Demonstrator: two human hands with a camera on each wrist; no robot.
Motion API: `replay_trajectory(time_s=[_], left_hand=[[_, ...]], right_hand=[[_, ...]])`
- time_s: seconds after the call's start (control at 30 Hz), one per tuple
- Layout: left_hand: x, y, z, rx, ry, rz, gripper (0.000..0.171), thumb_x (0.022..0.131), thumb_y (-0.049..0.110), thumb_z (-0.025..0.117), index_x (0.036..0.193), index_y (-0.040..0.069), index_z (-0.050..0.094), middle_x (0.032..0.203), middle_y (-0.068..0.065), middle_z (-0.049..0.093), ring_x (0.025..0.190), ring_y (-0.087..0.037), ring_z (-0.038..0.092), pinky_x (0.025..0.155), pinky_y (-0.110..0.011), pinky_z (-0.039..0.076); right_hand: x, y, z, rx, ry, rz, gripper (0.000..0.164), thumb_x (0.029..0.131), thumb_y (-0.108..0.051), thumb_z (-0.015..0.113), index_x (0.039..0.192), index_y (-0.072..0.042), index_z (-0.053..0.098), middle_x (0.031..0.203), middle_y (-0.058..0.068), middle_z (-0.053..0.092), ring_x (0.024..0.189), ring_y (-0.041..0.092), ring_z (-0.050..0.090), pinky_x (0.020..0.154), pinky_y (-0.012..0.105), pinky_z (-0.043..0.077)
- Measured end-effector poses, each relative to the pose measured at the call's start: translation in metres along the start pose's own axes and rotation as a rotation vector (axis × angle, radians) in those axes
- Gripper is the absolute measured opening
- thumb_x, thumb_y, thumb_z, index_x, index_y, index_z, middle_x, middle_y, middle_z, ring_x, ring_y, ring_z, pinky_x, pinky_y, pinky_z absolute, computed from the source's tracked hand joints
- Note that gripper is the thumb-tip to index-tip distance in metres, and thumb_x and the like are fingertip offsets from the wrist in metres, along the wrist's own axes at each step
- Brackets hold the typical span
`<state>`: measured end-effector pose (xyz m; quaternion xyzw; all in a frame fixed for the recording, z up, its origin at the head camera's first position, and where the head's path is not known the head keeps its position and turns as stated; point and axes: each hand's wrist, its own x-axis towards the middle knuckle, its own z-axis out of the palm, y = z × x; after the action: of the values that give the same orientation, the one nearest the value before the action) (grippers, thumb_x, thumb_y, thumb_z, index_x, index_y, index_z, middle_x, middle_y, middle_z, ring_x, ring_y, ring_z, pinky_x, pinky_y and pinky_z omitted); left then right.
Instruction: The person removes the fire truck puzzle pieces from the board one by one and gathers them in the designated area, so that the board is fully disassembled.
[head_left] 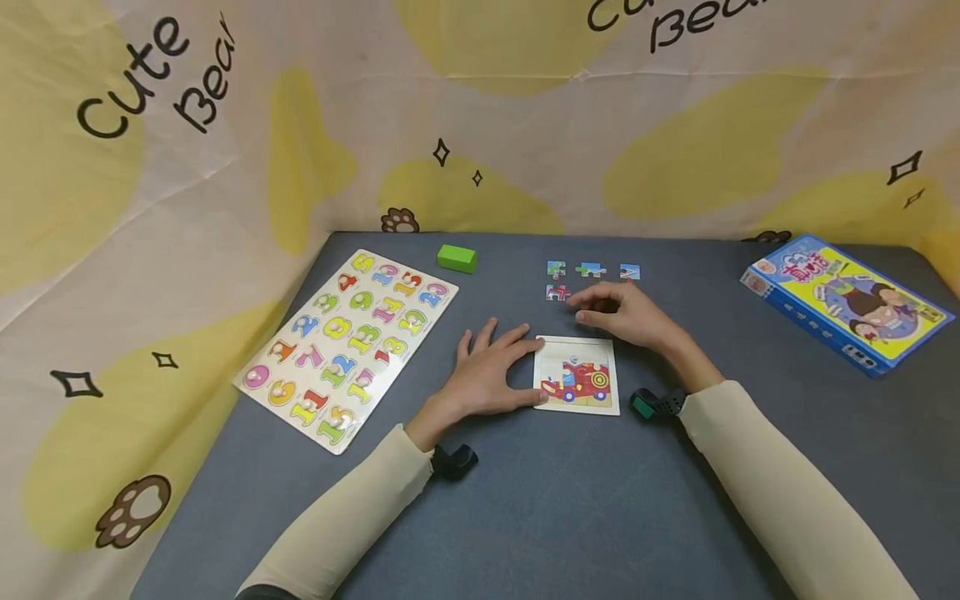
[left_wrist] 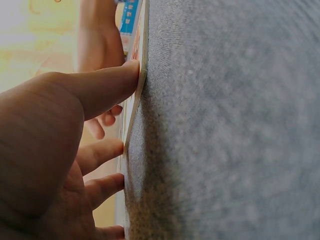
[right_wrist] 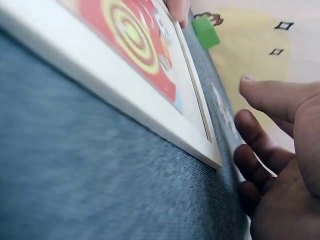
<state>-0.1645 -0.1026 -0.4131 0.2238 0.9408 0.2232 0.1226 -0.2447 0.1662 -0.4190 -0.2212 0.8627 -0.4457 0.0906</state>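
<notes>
A white-framed jigsaw board [head_left: 553, 352] lies before me, with joined pieces showing a red vehicle [head_left: 581, 382]. My left hand [head_left: 491, 379] is spread at its left side, thumb and forefinger touching the edge; in the left wrist view the thumb [left_wrist: 112, 85] presses on the rim. Beyond the board's far edge hovers my right hand [head_left: 622, 312], its fingers loosely bent beside a red puzzle piece [head_left: 557, 292]. Nothing shows between those fingers [right_wrist: 252, 162] in the right wrist view. Three more pieces, left [head_left: 556, 269], middle [head_left: 591, 270] and right [head_left: 630, 272], lie farther back.
On the left lies a white number board [head_left: 347, 342] with colourful digits. A green block [head_left: 457, 258] sits near the table's back edge. To the right is a blue and yellow box [head_left: 851, 304]. A patterned cloth [head_left: 510, 125] hangs behind the grey table [head_left: 540, 508].
</notes>
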Motion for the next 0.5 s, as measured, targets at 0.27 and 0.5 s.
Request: replay_trajectory(time_s=[0.27,0.5], left_hand=[[0.001,0.001,0.0,0.004,-0.007,-0.001,0.079,0.087,0.056,0.072,0.156,0.031,0.044,0.169,0.001,0.029,0.159,-0.041,0.005,0.12,-0.071,0.0],[0.002,0.001,-0.001,0.018,-0.023,-0.007,0.08,0.088,0.057,0.072,0.157,0.032,0.04,0.17,0.002,0.026,0.159,-0.041,0.003,0.12,-0.07,-0.002]], right_hand=[[-0.03,-0.002,0.003,-0.004,-0.069,-0.082,0.026,0.097,-0.014,0.07,0.122,-0.012,0.074,0.102,0.006,0.068,0.088,0.018,0.052,0.076,0.028,0.044],[-0.046,0.0,0.008,-0.091,-0.06,-0.159,0.029,0.091,-0.014,0.077,0.12,-0.016,0.076,0.105,0.002,0.067,0.095,0.02,0.047,0.082,0.038,0.038]])
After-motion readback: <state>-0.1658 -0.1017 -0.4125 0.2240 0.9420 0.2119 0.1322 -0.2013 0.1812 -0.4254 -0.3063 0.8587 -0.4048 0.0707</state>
